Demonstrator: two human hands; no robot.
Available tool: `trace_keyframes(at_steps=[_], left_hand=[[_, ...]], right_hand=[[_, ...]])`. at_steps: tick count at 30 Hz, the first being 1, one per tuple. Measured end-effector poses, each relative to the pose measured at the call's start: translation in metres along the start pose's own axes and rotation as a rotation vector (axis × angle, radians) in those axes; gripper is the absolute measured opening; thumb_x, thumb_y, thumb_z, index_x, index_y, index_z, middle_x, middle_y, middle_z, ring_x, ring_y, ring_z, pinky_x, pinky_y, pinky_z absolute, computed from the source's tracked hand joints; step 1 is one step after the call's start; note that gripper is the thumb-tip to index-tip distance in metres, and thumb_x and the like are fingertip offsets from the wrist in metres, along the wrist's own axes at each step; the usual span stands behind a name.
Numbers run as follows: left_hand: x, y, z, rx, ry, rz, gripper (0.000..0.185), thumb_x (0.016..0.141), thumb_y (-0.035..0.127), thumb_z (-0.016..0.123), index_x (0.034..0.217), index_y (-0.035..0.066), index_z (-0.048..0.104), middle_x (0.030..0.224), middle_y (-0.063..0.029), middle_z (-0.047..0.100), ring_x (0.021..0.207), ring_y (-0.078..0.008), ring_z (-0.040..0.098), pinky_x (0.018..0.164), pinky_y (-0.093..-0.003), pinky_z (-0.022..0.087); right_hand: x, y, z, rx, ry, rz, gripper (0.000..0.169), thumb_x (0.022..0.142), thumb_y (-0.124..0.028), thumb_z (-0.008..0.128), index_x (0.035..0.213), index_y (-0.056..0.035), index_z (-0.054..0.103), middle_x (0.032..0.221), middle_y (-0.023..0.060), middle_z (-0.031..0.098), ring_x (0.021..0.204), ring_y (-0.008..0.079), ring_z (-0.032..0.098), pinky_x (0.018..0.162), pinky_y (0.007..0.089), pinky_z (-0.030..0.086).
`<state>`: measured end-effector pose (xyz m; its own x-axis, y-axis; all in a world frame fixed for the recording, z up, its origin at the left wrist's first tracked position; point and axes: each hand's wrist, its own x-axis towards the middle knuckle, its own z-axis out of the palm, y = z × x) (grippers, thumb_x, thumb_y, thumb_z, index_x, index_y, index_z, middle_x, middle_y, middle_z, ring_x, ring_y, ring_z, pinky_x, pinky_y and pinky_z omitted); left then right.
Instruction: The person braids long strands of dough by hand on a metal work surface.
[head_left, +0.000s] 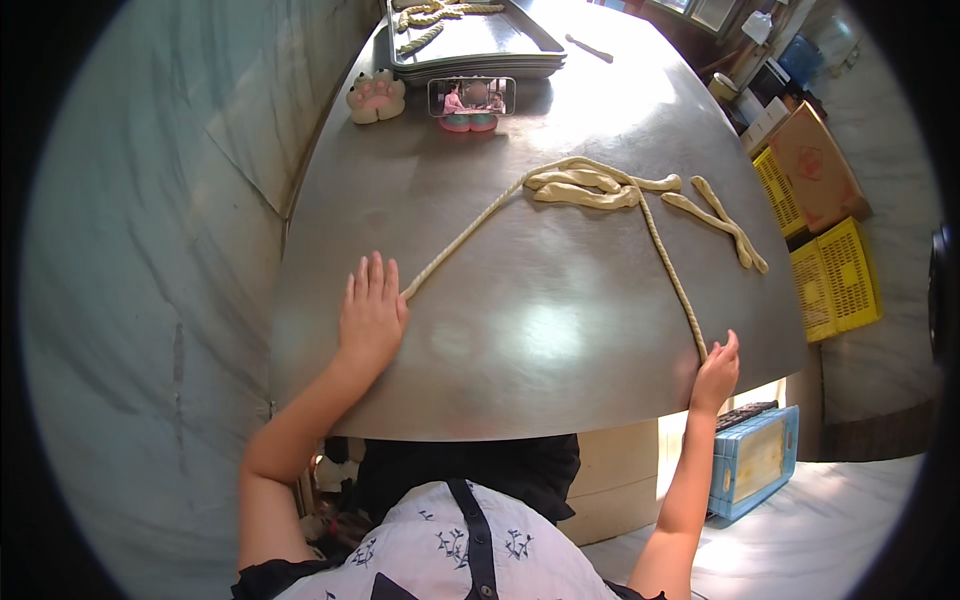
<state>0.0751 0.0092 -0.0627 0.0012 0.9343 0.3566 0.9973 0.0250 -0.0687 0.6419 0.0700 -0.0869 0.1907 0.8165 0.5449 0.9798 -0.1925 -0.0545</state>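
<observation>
A long twisted dough rope (469, 231) arcs across the steel table, its two ends coming towards me. Flat on the tabletop, palm down with fingers stretched forward, my left hand (373, 311) covers the rope's left end. My right hand (718, 371) is at the right end, near the table's front right edge. It is seen from the side, and the rope's tip is hidden under it. At its far bend the rope passes over and around several thick dough strips (585, 196). Two thinner dough strips (712, 217) lie crossed to their right.
A stack of metal trays (480, 67) holds dough twists (435, 13) at the far end. Before it stand a phone (471, 97) on a holder and a paw-shaped object (376, 97). A wall borders the left; yellow crates (836, 277) and a blue crate (754, 461) are at the right.
</observation>
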Motion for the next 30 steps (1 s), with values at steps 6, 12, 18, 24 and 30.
trace_keyframes(at_steps=[6,12,18,24,30], left_hand=[[-0.038,-0.005,-0.043,-0.351,-0.069,0.311,0.026,0.1,0.011,0.054,0.121,-0.003,0.057,0.139,-0.0278,0.058,0.125,-0.0418,0.06,0.099,-0.0505,0.053],[0.041,-0.08,-0.003,-0.082,0.061,-0.078,0.019,0.098,0.014,0.061,0.112,0.002,0.058,0.126,-0.0209,0.066,0.114,-0.0353,0.065,0.092,-0.0448,0.054],[0.036,-0.055,-0.011,-0.299,0.119,-0.075,0.02,0.098,0.014,0.06,0.113,0.001,0.062,0.127,-0.0146,0.065,0.118,-0.035,0.061,0.1,-0.043,0.049],[0.073,-0.077,0.035,-0.215,0.115,-0.125,0.033,0.098,0.015,0.057,0.129,0.001,0.057,0.14,-0.0196,0.055,0.132,-0.036,0.05,0.112,-0.0463,0.041],[-0.039,-0.025,-0.012,0.123,-0.072,0.029,0.053,0.1,0.015,0.053,0.148,-0.005,0.043,0.15,-0.0255,0.048,0.139,-0.0409,0.047,0.113,-0.0477,0.042]], right_hand=[[-0.048,-0.013,-0.019,-0.026,-0.069,-0.176,0.039,0.104,-0.012,0.051,0.141,-0.0015,0.056,0.136,0.0158,0.064,0.131,0.0327,0.057,0.109,0.0448,0.045],[-0.025,0.0,-0.01,0.08,-0.141,-0.077,0.035,0.102,-0.008,0.049,0.133,-0.0015,0.063,0.141,0.015,0.061,0.136,0.0329,0.053,0.116,0.0449,0.04],[-0.067,-0.009,-0.014,-0.038,-0.312,0.055,0.052,0.108,-0.029,0.041,0.156,-0.0088,0.039,0.164,0.0106,0.035,0.152,0.0274,0.031,0.124,0.0506,0.024],[0.025,0.114,0.035,-0.331,-0.16,0.441,0.054,0.107,-0.034,0.043,0.148,-0.0001,0.043,0.149,0.0222,0.049,0.138,0.0371,0.045,0.109,0.0556,0.04],[-0.036,0.014,-0.017,0.055,-0.038,0.019,0.032,0.105,-0.012,0.05,0.134,-0.0007,0.056,0.122,0.0199,0.066,0.114,0.0362,0.062,0.095,0.0456,0.051]])
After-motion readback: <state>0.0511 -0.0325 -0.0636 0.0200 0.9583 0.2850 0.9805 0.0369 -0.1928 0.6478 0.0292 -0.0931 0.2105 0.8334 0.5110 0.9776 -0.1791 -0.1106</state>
